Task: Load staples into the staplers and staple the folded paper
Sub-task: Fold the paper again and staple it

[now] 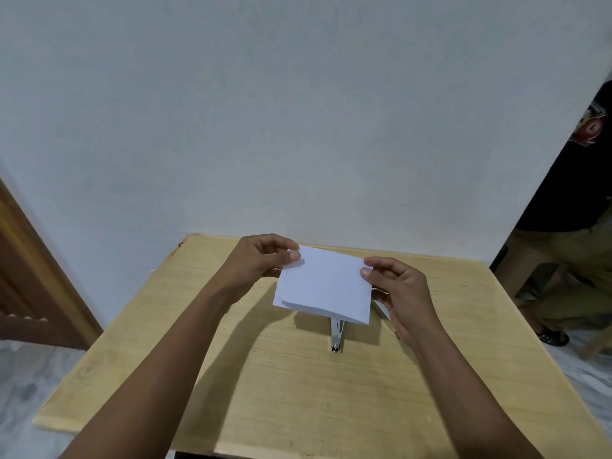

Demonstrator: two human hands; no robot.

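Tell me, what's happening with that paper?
A person holds a folded white paper above a wooden table, the left hand pinching its top left corner and the right hand pinching its right edge. A silver stapler lies on the table beneath it, partly hidden. Nothing is being stapled yet.

2 bare forearms (172,352); left grip (261,263), right grip (397,293) bare.

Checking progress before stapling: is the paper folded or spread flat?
Folded: the paper shows stacked layers along its near edge and left corner.
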